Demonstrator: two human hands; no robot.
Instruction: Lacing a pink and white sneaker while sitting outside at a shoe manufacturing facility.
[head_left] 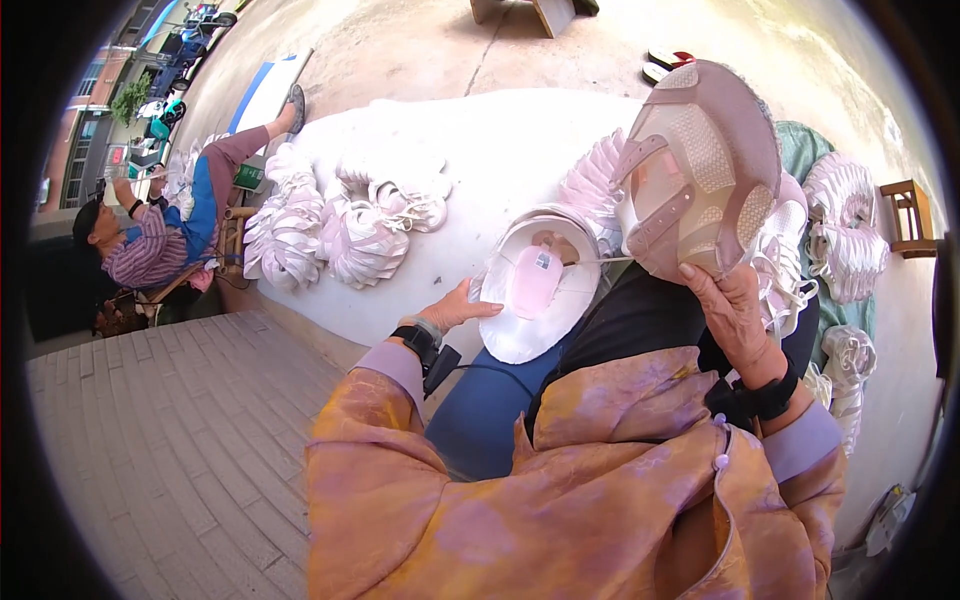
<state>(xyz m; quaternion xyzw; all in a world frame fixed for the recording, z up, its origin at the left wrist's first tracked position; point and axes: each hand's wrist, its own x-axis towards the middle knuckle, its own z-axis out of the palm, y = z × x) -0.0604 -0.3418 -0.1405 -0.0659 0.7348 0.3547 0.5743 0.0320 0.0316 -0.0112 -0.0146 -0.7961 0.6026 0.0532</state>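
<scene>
My left hand (455, 308) is closed on the edge of a white shoe upper (522, 343), thumb on top. Its opening faces up, showing a pale pink lining with a small dark printed label, and it rests over my lap. In my right hand (735, 315), raised higher, a beige-pink shoe upper (700, 175) with textured panels is pinched at its lower edge. Between the two pieces runs a thin straight line (605, 260); whether it is thread or a slim tool I cannot tell.
Coiled bundles of pale shoe uppers (365, 240) lie on a white sheet (480, 150) to the left. More bundles (845, 225) sit at right on green cloth, near a small wooden stool (908, 220). A seated person (160, 235) is at far left.
</scene>
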